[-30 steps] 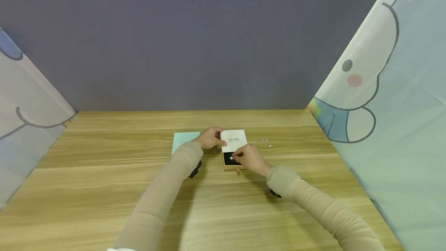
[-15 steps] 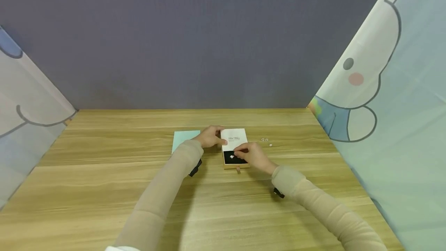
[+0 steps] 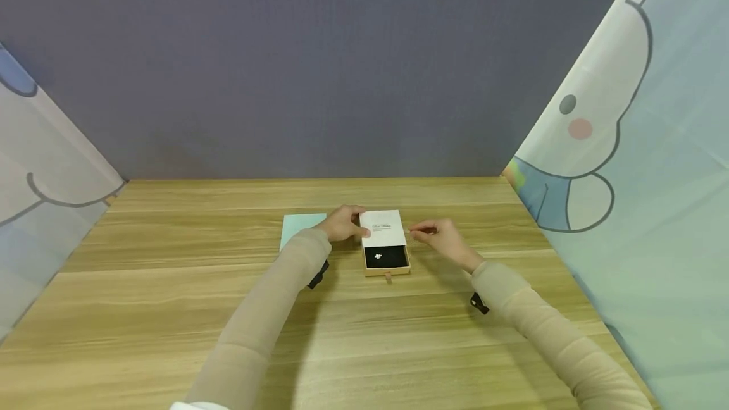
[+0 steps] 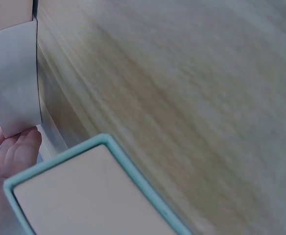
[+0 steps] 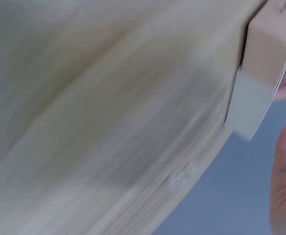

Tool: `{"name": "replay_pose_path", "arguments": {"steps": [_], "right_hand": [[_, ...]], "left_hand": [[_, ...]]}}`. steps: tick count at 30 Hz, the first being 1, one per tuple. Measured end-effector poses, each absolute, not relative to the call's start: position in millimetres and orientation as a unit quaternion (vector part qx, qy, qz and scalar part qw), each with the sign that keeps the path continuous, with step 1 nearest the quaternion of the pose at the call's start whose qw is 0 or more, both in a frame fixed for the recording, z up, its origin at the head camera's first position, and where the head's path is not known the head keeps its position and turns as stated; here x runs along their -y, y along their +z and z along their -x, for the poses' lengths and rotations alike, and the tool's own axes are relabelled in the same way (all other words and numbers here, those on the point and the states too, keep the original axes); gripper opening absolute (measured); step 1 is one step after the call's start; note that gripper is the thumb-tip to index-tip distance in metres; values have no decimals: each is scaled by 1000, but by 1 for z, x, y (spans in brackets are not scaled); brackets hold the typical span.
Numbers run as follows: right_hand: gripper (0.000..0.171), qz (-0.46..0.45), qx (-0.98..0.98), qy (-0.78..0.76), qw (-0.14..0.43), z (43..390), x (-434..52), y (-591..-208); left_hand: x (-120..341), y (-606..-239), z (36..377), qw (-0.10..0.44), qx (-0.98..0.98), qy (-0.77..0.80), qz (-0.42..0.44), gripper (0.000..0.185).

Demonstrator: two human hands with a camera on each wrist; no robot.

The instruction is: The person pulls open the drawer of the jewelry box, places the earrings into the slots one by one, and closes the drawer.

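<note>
Box (image 3: 385, 245) mid-counter, drawer half out, left grip (image 3: 343, 225) curled on its sleeve. Right grip (image 3: 441, 237) beside it pinching something tiny, unclear what; lower slowly, keep sleeve steady.

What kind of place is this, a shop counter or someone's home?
Probably a small staged work booth, not a shop: a wooden table closed in by a plain grey backdrop and cartoon-print curtains, with a little jewellery box being handled.

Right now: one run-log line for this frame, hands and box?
left hand: holds box sleeve | right hand: beside box, pinched, content unclear | drawer: open, small shiny item inside | teal lid: on table
</note>
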State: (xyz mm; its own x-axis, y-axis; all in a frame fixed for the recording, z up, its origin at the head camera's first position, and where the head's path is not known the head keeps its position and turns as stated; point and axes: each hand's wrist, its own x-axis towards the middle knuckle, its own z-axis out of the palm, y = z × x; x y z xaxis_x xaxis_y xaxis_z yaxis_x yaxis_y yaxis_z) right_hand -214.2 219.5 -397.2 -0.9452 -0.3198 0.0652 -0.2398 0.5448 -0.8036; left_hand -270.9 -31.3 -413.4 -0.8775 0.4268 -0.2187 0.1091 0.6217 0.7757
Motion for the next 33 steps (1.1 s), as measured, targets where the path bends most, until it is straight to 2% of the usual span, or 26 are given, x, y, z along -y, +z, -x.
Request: {"name": "replay_pose_path", "arguments": {"steps": [8, 14, 19, 33], "right_hand": [[29, 145, -889, -432, 36, 226, -259, -399], [25, 137, -906, -399, 24, 233, -275, -405], [23, 150, -917, -367, 36, 236, -285, -411], [14, 267, -935, -231, -17, 248, -297, -434]], "left_hand": [[30, -413, 269, 196, -878, 410, -147, 71], [30, -413, 269, 194, -880, 408, -146, 70], [29, -413, 269, 193, -882, 405, -145, 70], [29, -411, 266, 197, -874, 422, -140, 69]]}}
